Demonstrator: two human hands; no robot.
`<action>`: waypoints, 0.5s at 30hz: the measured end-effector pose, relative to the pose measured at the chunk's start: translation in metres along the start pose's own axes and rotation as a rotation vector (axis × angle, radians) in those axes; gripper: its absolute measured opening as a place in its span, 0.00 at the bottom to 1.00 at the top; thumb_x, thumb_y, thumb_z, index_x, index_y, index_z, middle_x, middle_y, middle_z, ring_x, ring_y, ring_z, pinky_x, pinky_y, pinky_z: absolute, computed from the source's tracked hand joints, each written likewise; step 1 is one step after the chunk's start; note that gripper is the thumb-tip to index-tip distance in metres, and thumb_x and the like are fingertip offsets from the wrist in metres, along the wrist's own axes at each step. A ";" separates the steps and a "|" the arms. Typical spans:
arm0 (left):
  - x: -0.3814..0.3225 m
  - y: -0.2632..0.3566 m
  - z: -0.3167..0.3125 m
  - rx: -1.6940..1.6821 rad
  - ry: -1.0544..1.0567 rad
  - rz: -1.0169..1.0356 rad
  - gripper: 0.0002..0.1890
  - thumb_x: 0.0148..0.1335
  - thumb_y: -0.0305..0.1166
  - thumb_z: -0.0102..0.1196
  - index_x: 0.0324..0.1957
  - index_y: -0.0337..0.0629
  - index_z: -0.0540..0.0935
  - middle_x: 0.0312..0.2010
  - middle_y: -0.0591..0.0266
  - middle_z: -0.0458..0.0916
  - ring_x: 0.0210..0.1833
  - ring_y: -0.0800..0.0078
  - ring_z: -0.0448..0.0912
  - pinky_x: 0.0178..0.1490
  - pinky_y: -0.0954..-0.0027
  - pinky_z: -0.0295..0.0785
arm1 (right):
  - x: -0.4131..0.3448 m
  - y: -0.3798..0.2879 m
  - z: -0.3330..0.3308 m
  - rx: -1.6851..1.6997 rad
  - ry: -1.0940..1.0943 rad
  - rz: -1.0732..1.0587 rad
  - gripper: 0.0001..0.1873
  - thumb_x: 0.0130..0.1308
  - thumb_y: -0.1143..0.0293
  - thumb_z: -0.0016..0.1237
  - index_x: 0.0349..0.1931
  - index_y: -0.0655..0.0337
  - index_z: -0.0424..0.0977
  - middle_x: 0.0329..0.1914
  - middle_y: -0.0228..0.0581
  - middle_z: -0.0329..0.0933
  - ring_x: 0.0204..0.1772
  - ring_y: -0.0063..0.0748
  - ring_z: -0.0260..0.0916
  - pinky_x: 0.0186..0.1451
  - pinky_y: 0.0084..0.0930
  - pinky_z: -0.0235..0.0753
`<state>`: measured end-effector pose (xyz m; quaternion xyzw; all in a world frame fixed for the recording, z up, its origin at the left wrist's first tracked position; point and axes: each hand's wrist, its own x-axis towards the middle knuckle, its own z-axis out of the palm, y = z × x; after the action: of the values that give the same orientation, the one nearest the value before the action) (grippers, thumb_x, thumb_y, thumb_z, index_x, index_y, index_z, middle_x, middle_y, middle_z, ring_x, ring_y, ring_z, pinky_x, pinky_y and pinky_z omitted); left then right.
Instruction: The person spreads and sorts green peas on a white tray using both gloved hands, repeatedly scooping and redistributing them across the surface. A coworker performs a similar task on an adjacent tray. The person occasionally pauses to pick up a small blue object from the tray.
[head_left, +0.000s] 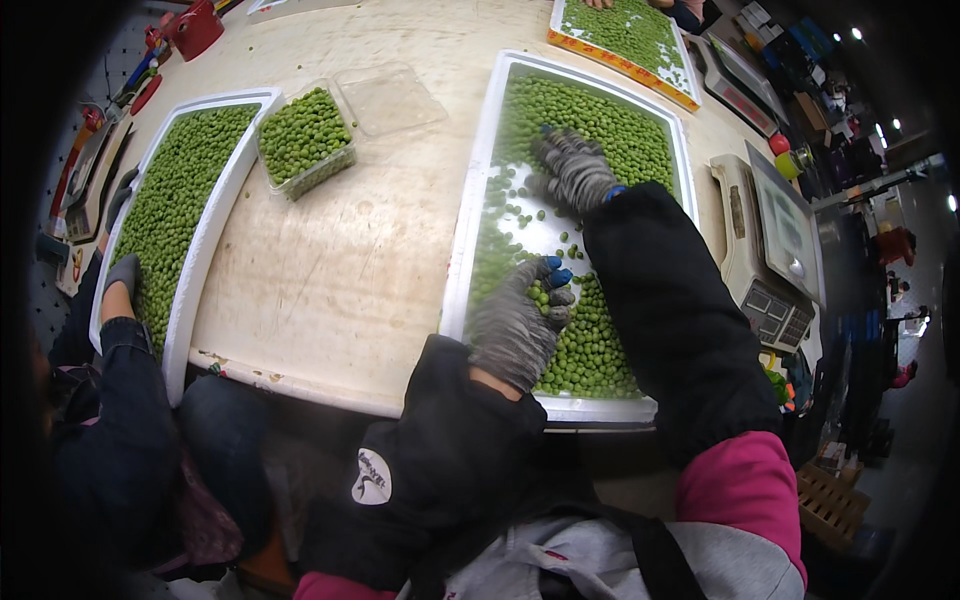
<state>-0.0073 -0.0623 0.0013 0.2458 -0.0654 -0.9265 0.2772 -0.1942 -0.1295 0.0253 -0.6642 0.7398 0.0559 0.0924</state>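
Note:
A white foam tray (463, 262) full of round green peas (592, 352) lies before me, its floor bare in the middle. My left hand (525, 322), in a grey knit glove with blue at the fingertips, is palm up over the near left part, fingers curled around several peas. My right hand (574, 169), gloved alike, touches the peas in the tray's upper half, palm down; its fingertips are blurred and partly hidden, so its grip is unclear. An open clear plastic box (319, 176) heaped with peas stands to the left, its lid (390, 101) folded back on the table.
At left, a co-worker's gloved hands (124, 274) are at another foam tray (217, 202) of peas. A third tray (622, 66) is at the far edge, near another person's hand. A digital scale (772, 300) stands right of my tray, a red container (193, 30) at the far left.

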 end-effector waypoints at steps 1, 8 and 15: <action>0.000 0.001 0.000 -0.008 -0.003 -0.017 0.08 0.59 0.28 0.43 0.37 0.33 0.72 0.32 0.57 0.71 0.28 0.73 0.69 0.24 0.80 0.65 | -0.007 -0.007 0.001 -0.057 0.004 -0.088 0.31 0.59 0.51 0.32 0.59 0.62 0.55 0.66 0.47 0.45 0.69 0.45 0.36 0.69 0.40 0.34; -0.009 -0.009 0.004 -0.044 -0.005 -0.207 0.09 0.60 0.31 0.44 0.36 0.35 0.72 0.30 0.61 0.71 0.27 0.74 0.69 0.24 0.79 0.65 | -0.088 0.008 0.013 0.309 -0.239 -0.535 0.25 0.59 0.67 0.42 0.59 0.53 0.57 0.63 0.38 0.53 0.68 0.37 0.43 0.69 0.32 0.41; -0.026 -0.042 0.007 0.030 -0.072 -0.313 0.09 0.58 0.24 0.44 0.41 0.35 0.71 0.32 0.61 0.69 0.29 0.76 0.67 0.27 0.81 0.64 | -0.092 0.111 0.016 1.062 0.179 0.041 0.23 0.61 0.61 0.43 0.56 0.58 0.60 0.53 0.48 0.67 0.57 0.37 0.63 0.59 0.25 0.61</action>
<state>-0.0116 -0.0132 0.0072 0.2238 -0.0498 -0.9655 0.1231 -0.2941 -0.0241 0.0248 -0.5138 0.6839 -0.3808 0.3510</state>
